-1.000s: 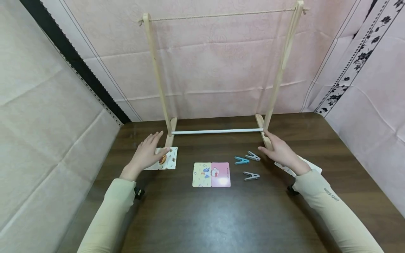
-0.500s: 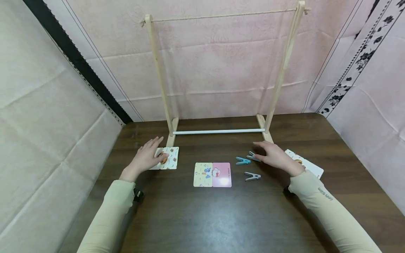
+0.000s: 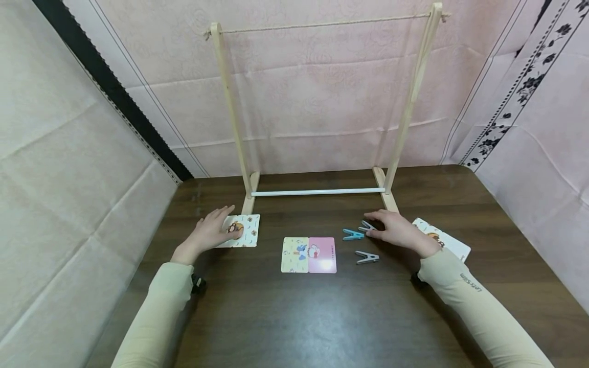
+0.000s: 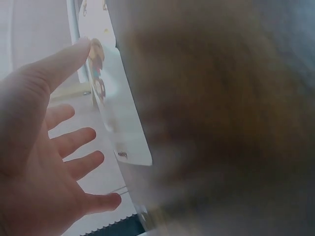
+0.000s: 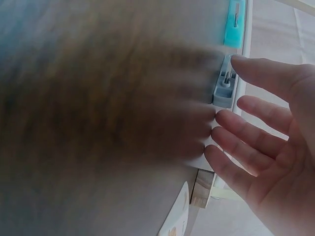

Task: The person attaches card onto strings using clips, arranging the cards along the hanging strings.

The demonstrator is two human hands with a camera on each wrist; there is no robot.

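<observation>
My left hand [image 3: 209, 232] hovers with spread fingers over the left part of a white picture card [image 3: 250, 231]. Its thumb overlaps the card's printed figure, and part of the card is hidden beneath the hand. My right hand [image 3: 399, 232] is at a grey-blue clothespin [image 3: 366, 226], thumb on the near side and fingers on the far side. In the right wrist view the thumb tip is right at that clothespin [image 5: 224, 88], while the fingers stand apart from it. A bright blue clothespin [image 3: 353, 234] lies just to the left, and another grey clothespin [image 3: 367, 256] lies nearer the front.
A wooden frame [image 3: 232, 107] with a string [image 3: 322, 24] across its top and a white rod [image 3: 317, 192] low down stands at the back. A yellow-and-pink card [image 3: 309, 254] lies mid-table. Another white card [image 3: 448, 243] lies partly behind the right forearm.
My right hand has moved left from the frame's right foot to the grey-blue clothespin, uncovering more of the right card. My left hand has lowered slightly over its card.
</observation>
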